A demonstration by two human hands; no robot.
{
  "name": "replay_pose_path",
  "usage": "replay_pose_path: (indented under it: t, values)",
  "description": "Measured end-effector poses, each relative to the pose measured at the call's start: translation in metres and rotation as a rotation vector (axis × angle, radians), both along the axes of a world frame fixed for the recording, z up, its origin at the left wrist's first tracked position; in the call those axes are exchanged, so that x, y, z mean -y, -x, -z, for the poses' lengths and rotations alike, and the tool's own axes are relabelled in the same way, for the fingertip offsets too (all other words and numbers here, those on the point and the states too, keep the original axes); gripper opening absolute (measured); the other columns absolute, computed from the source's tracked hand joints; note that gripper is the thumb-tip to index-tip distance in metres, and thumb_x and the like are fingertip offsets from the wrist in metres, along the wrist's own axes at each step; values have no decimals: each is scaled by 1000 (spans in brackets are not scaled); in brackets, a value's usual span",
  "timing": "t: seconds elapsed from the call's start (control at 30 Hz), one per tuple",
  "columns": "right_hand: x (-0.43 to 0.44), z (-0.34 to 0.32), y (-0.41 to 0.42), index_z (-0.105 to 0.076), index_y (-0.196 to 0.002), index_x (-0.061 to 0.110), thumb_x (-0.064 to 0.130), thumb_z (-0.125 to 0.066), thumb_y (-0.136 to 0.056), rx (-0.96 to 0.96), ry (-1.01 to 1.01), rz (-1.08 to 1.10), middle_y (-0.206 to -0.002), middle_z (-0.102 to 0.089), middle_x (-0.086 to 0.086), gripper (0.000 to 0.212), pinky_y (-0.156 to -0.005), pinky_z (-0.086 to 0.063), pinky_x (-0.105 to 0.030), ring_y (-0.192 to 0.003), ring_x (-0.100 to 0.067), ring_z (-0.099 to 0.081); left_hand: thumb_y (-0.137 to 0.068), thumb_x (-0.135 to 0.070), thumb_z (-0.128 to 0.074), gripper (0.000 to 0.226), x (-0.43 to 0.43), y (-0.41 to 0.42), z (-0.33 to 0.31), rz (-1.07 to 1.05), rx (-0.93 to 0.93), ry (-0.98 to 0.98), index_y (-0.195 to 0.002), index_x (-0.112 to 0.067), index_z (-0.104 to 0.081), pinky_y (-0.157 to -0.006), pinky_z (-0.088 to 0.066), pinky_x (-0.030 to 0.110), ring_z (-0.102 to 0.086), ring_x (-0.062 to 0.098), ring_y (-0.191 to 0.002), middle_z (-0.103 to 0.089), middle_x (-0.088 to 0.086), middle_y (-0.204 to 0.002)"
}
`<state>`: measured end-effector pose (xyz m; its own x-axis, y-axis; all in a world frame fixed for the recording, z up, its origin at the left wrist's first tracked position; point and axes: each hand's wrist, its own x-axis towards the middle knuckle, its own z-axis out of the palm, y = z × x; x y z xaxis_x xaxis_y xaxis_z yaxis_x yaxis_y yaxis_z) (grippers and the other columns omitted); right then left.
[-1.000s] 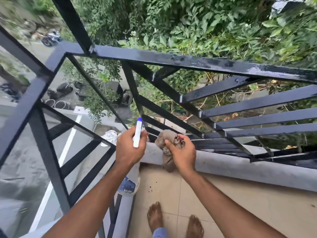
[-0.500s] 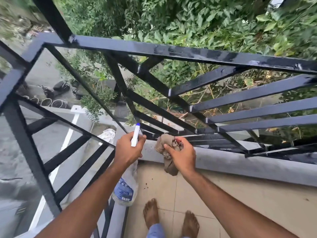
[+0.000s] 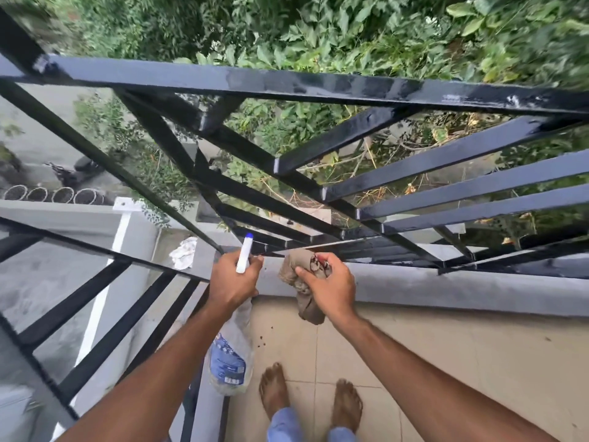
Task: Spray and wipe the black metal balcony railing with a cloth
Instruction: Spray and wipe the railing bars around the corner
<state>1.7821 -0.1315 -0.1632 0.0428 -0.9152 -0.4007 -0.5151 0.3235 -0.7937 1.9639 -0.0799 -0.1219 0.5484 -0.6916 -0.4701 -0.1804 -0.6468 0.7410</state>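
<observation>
At the far left the side part of the railing (image 3: 95, 301) runs down toward the corner, and a white rag (image 3: 184, 252) lies on the grey surface beyond it. Just right of this, the left hand (image 3: 234, 279) is clenched round the neck of the bottle (image 3: 229, 362). The white nozzle with its blue tip points up toward the lowest bars and the body hangs down beside the forearm. Close beside it, but not touching, the right hand (image 3: 331, 283) grasps the bunched brown cloth (image 3: 310, 309). Its upper part is at the bottom bar, where the bar meets the grey ledge (image 3: 462, 288), and a loose end hangs over the ledge edge. Compared with a second ago, both hands have kept almost the same place at this low corner, and the grips are the same. Mostly the view has shifted, so the top bar now crosses the picture lower. I judge that wiping of the bottom bar is going on, with no new spraying, because the bottle is not aimed. To the right, the top bar and the slanted bars look glossy and wet, so those parts are probably treated already. The low corner seems to be one of the last places.
</observation>
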Motion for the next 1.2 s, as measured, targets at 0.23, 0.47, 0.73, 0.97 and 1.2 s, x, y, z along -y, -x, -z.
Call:
replay_pose_path:
  t: [0.23, 0.47, 0.73, 0.97, 1.2]
  values:
    - [2, 10, 13, -68, -96, 29, 39, -90, -73, -21, -15, 22, -83, -72, 17, 34, -70, -53, -23, -79, -1, -67, -96, -36, -70, 26, 12, 12, 13, 72, -50, -69, -90, -12, -65, -59, -57, 34, -69, 20, -50, -69, 6, -77]
    - [5, 19, 25, -65, -97, 34, 39, -89, -73, -31, -37, 58, -84, -71, 19, 34, -73, -54, -25, -81, -3, -68, -97, -30, -71, 24, 21, 32, 21, 96, -124, -129, -82, -13, -62, -47, -50, 24, -61, 16, -47, -65, 8, -76]
    - [3, 29, 46, -66, -94, 32, 40, -88, -73, -54, -40, 89, -82, -72, 19, 31, -72, -56, -27, -76, 1, -67, -97, -20, -71, 23, 28, 55, 31, 105, -208, -168, -81, -8, -61, -47, -52, 26, -55, 20, -58, -55, 11, -74]
    - [4, 37, 64, -67, -98, 30, 43, -88, -71, -62, -47, 127, -85, -73, 15, 36, -77, -59, -33, -80, -5, -69, -96, -21, -71, 19, 35, 71, 40, 161, -291, -204, -85, -8, -64, -42, -46, 22, -54, 16, -50, -65, 10, -80]
    - [7, 33, 79, -68, -97, 31, 37, -89, -74, -51, -56, 172, -85, -73, 16, 32, -76, -59, -30, -80, -2, -69, -96, -19, -71, 20, 42, 85, 45, 198, -320, -188, -82, -8, -63, -43, -44, 23, -53, 21, -48, -62, 12, -74]
